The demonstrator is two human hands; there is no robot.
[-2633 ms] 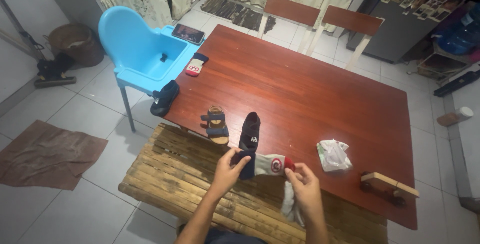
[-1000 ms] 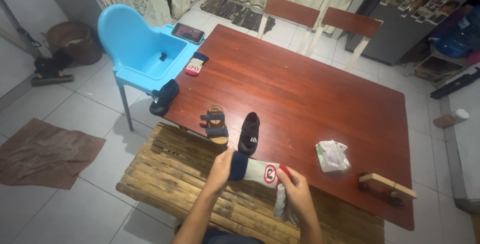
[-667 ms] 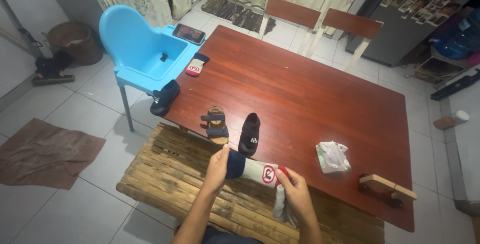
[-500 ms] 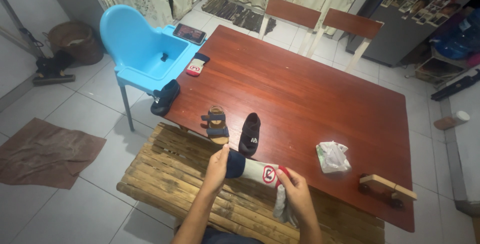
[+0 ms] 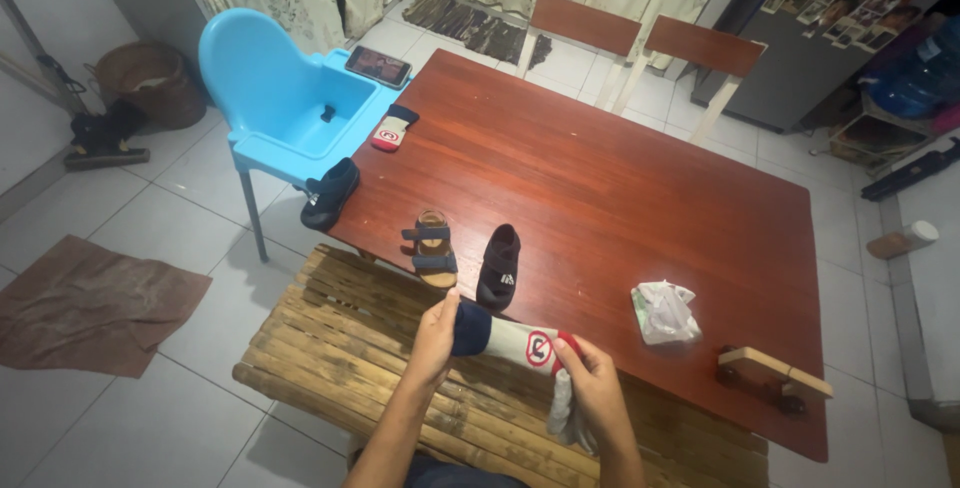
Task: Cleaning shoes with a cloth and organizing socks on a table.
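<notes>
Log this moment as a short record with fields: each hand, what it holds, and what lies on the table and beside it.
left hand: grips the navy toe end of a small sock
right hand: holds the sock's other end, grey cloth hanging below it
table: red-brown wood, carrying a sandal, a black shoe, a second sock, a crumpled bag, a wooden toy
high chair: blue, at the table's far left corner
bench: slatted, beneath the hands
</notes>
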